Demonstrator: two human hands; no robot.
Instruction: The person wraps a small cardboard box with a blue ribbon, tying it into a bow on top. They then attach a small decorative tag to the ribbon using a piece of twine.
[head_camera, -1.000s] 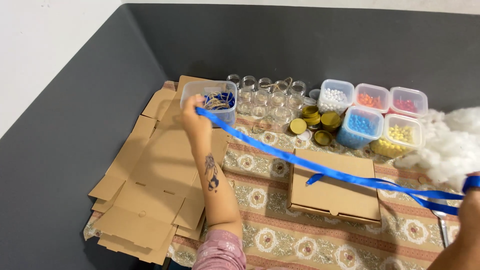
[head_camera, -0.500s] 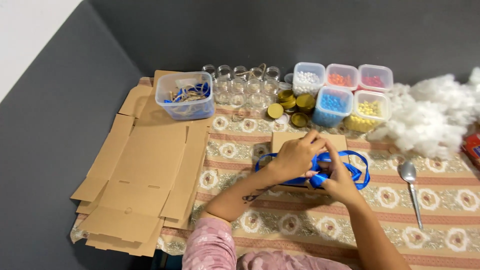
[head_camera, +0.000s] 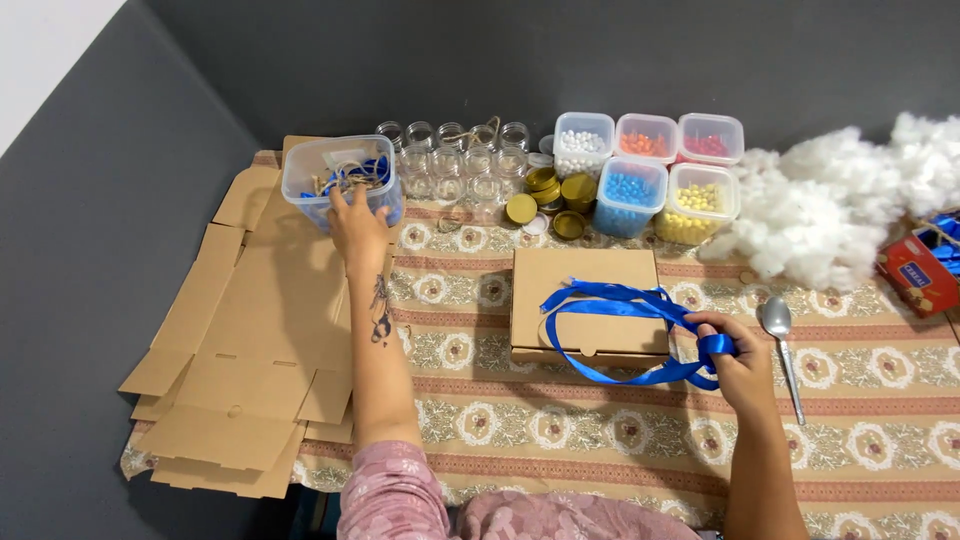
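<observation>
My right hand (head_camera: 738, 362) grips a blue satin ribbon (head_camera: 612, 300) gathered into loops, at the right edge of a closed brown cardboard box (head_camera: 585, 272) on the patterned tablecloth. The loops drape over the box lid and its front edge. My left hand (head_camera: 356, 222) reaches far left, with its fingers on the front wall of a clear plastic tub (head_camera: 305, 176) that holds more blue ribbon and twine. Whether the fingers hold anything inside the tub is hidden.
Flattened cardboard box blanks (head_camera: 250, 340) lie at the left. Small glass jars (head_camera: 455, 160) and gold lids (head_camera: 552, 190) stand behind the box, beside tubs of coloured beads (head_camera: 655, 165). White stuffing (head_camera: 850, 205), a spoon (head_camera: 782, 340) and a red carton (head_camera: 918, 272) lie at the right.
The ribbon was first stretched between both hands, then gathered over the box with both hands. Now my left hand has let go and moved to the clear tub; my right keeps the loops.
</observation>
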